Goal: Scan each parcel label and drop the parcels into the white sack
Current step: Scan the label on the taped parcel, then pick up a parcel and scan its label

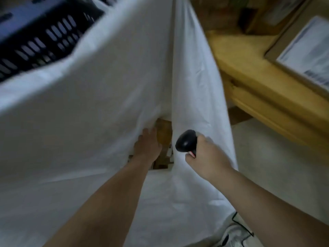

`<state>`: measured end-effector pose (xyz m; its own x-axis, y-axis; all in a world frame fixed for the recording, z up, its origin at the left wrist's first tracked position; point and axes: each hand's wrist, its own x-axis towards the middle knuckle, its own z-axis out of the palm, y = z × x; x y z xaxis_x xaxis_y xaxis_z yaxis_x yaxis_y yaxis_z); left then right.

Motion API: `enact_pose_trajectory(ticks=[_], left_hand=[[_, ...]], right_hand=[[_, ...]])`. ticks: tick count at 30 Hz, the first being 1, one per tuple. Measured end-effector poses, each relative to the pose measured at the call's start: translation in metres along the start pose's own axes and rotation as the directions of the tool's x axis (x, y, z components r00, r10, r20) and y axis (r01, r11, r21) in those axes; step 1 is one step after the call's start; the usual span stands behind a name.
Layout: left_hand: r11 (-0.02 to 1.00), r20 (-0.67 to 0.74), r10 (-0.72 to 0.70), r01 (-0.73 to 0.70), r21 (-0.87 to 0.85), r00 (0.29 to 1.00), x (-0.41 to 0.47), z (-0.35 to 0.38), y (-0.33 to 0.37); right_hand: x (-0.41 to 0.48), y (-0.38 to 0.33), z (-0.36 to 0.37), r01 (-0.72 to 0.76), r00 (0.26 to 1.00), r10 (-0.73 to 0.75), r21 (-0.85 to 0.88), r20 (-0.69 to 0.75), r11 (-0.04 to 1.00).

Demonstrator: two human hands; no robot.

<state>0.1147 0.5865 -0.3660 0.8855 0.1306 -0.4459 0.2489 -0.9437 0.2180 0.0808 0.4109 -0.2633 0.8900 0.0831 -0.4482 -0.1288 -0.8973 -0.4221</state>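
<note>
Mostly the white sack (89,104) fills the space round both hands, its cloth hanging in tall folds ahead of them and spreading below the forearms. Its mouth shows only as a narrow dark slit between the two hands, with cloth edges pressing in on either side, so there is little open room there. Beyond the right hand a wooden bench (258,82) runs its long edge slantwise, close beside the sack's right fold. Under that edge, to the right hand's outer side, lies a stretch of pale floor (276,172). Far ahead of the left hand and to its outer side, a black crate (44,36) with slotted walls stands behind the sack's upper edge.

The left hand (147,145) reaches forward into the slit, back upward, its fingers extended toward a brown parcel (163,131) and touching it. Blur hides whether they grip it or merely lie against it. The right hand (206,157) has its fingers curled round the handle of a black scanner (186,141), whose rounded head points toward the slit.

The brown parcel sits inside the sack's mouth, just ahead of the left fingertips and just beside the scanner's head. A labelled cardboard box (288,43) rests on the bench, well apart from both hands.
</note>
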Motion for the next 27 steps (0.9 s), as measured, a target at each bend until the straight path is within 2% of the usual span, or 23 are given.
enact_pose_trajectory(ticks=[4, 7, 10, 17, 21, 24, 27], left_hand=[[0.994, -0.101, 0.099, -0.093, 0.064, 0.99, -0.066, -0.069, 0.018], [0.989, -0.136, 0.078, -0.094, -0.111, 0.988, -0.113, -0.117, 0.042], [0.957, -0.15, 0.178, -0.206, -0.202, 0.973, -0.151, -0.16, 0.077], [0.827, -0.278, 0.519, -0.557, -0.074, 0.808, -0.21, -0.219, 0.18], [0.77, -0.24, 0.608, -0.636, -0.055, 0.757, -0.227, -0.228, 0.244], [0.688, -0.216, 0.707, -0.726, -0.006, 0.673, -0.238, -0.231, 0.306], [0.626, -0.2, 0.765, -0.78, 0.006, 0.613, -0.244, -0.231, 0.374]], right_hand=[[-0.043, -0.019, -0.049, -0.011, 0.998, 0.019, 0.14, -0.056, 0.99], [-0.082, -0.02, -0.085, -0.031, 0.999, 0.041, 0.265, -0.032, 0.964], [-0.118, -0.007, -0.117, -0.026, 0.993, 0.069, 0.392, -0.096, 0.92], [-0.183, 0.042, -0.185, -0.01, 0.905, 0.254, 0.579, -0.342, 0.815], [-0.211, 0.077, -0.224, 0.077, 0.835, 0.331, 0.69, -0.439, 0.72], [-0.23, 0.112, -0.26, 0.14, 0.767, 0.422, 0.767, -0.484, 0.626], [-0.24, 0.156, -0.297, 0.192, 0.698, 0.47, 0.773, -0.541, 0.605]])
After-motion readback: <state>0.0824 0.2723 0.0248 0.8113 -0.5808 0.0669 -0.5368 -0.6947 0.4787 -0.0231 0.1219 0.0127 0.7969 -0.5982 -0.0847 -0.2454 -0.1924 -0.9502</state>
